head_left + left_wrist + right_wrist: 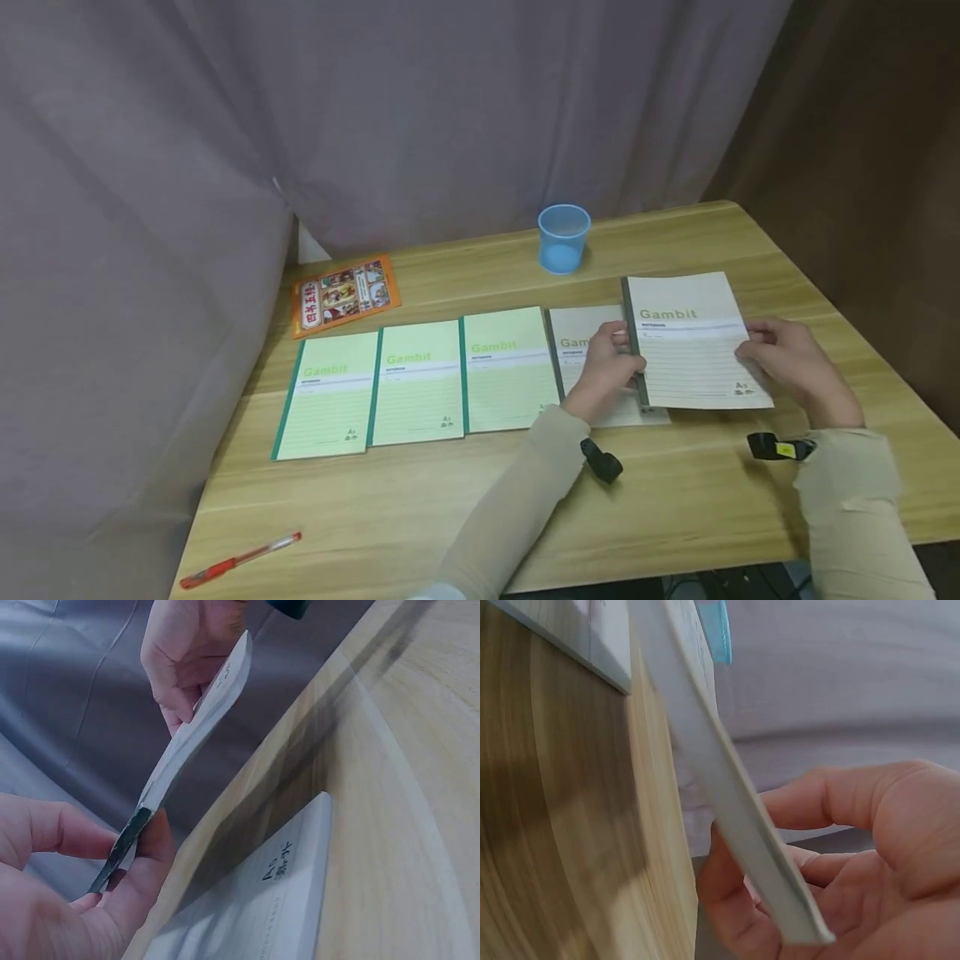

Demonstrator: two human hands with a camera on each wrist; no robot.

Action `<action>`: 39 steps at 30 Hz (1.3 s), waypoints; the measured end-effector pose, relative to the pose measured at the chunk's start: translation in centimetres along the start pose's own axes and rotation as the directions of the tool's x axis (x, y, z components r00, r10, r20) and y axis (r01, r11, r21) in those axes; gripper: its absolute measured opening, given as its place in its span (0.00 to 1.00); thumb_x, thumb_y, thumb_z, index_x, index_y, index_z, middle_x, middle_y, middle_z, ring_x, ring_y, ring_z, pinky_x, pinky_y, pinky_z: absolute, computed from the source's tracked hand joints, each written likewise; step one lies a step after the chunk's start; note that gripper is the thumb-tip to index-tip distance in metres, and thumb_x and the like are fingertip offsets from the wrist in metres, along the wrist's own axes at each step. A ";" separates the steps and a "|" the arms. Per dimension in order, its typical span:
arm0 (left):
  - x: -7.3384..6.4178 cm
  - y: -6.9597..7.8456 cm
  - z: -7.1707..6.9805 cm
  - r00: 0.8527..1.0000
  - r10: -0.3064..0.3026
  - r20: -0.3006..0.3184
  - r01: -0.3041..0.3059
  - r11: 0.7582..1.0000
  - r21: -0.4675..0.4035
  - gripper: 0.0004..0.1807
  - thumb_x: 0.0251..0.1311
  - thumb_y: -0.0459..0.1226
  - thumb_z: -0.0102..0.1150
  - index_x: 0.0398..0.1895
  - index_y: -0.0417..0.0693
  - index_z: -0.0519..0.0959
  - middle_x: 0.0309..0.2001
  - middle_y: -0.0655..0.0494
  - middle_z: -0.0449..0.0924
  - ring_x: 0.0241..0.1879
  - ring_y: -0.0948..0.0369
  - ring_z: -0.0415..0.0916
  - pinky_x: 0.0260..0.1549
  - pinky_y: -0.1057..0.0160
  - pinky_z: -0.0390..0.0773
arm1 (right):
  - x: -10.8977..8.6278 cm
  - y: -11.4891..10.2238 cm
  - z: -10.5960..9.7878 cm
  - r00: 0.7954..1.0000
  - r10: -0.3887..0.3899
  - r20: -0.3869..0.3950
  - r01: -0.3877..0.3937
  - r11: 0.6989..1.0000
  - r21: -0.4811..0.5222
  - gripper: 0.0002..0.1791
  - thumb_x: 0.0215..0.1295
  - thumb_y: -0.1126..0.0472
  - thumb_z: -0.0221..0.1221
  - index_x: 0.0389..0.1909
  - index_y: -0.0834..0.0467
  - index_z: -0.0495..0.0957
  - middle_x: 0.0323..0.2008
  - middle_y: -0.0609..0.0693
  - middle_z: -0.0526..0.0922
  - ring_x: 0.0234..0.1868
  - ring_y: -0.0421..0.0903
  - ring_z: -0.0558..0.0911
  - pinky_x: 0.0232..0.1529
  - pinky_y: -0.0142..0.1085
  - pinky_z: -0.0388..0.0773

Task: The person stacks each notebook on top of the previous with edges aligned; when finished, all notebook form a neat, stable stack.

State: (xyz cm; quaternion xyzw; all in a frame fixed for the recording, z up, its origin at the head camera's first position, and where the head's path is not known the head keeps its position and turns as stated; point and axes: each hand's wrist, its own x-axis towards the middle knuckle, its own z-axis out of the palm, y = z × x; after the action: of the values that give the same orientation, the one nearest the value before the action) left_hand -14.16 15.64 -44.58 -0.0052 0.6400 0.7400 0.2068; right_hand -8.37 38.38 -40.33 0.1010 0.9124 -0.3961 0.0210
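Note:
Both hands hold a white notebook with a dark grey spine (690, 358) above the table. My left hand (603, 375) pinches its spine edge, thumb on the cover, fingers behind. Its right edge is gripped by my right hand (802, 367) between thumb and fingers. In the left wrist view the held notebook (199, 735) is seen edge-on, slightly bent and raised off the wood. A second white notebook (588, 321) lies flat beneath my left hand, partly hidden. Left of it lie three green notebooks, the nearest one (510, 392) at its edge, then a middle one (418, 408) and a leftmost one (330, 425).
A blue plastic cup (562, 242) stands at the back of the wooden table (465, 500). An orange comic-style booklet (345, 296) lies at the back left. A red pen (240, 560) is near the front left corner. Grey curtains (450, 125) hang behind.

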 end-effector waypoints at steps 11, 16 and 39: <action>-0.3 0.9 -1.5 0.998 0.001 0.069 -0.003 1.000 0.026 0.38 0.49 0.17 0.56 0.66 0.45 0.68 0.42 0.54 0.78 0.27 0.57 0.80 0.24 0.57 0.82 | -0.5 -0.2 -0.1 0.997 -0.061 0.036 0.053 0.978 0.202 0.29 0.65 0.73 0.51 0.64 0.83 0.57 0.37 0.45 0.76 0.33 0.34 0.74 0.32 0.29 0.76; -0.7 1.2 -2.0 0.998 -0.006 0.068 0.002 0.998 0.060 0.38 0.50 0.18 0.57 0.68 0.46 0.67 0.41 0.55 0.79 0.30 0.57 0.81 0.25 0.58 0.82 | -0.6 -0.6 0.0 0.997 -0.039 0.066 0.025 0.978 0.206 0.30 0.66 0.73 0.53 0.65 0.81 0.57 0.39 0.48 0.76 0.34 0.36 0.76 0.32 0.33 0.78; -1.4 2.3 -6.1 0.997 0.054 0.062 -0.058 0.996 0.062 0.37 0.51 0.19 0.57 0.67 0.46 0.67 0.41 0.53 0.79 0.32 0.57 0.81 0.23 0.59 0.81 | -0.1 -2.2 1.8 0.964 -0.199 0.176 0.125 0.924 0.361 0.33 0.61 0.78 0.53 0.67 0.80 0.55 0.41 0.40 0.80 0.37 0.39 0.82 0.33 0.37 0.82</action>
State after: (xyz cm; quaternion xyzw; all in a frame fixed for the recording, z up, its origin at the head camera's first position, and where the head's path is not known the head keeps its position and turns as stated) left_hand -15.18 9.20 -43.18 0.0417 0.6566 0.7246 0.2052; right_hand -8.78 35.56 -39.94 -0.0152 0.8262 -0.5592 0.0661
